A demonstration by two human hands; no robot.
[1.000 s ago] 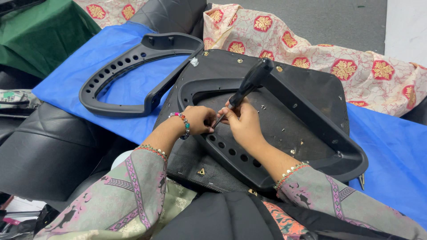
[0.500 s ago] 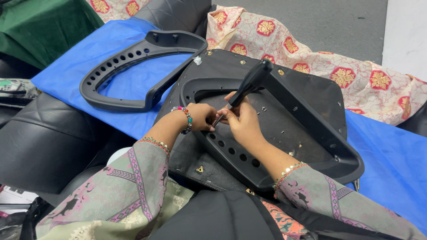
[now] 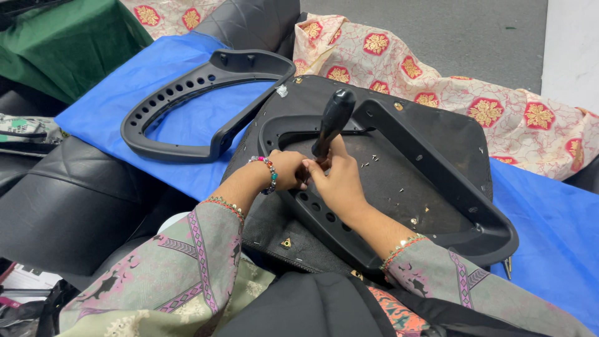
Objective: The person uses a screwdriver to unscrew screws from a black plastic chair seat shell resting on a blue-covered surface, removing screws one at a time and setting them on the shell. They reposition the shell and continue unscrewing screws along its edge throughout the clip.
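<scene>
Gripping the lower shaft of a black-handled screwdriver (image 3: 332, 122), our right hand (image 3: 337, 181) has its fingers pressed together around the tool, whose handle stands up and tilts away from us. Our left hand (image 3: 288, 168) is curled tight against the right one at the tool's tip, its fingers pinching there; we cannot tell what sits between them. Both hands rest on the near rail of a black plastic armrest frame (image 3: 430, 187), which lies on the dark underside of a seat pan (image 3: 449, 134). Small screws (image 3: 368, 161) lie scattered on that pan just beyond the hands. A second armrest frame (image 3: 206, 109) lies well apart to the left on a blue sheet (image 3: 125, 93). Patterned cloth (image 3: 499, 112) is spread behind the pan.
</scene>
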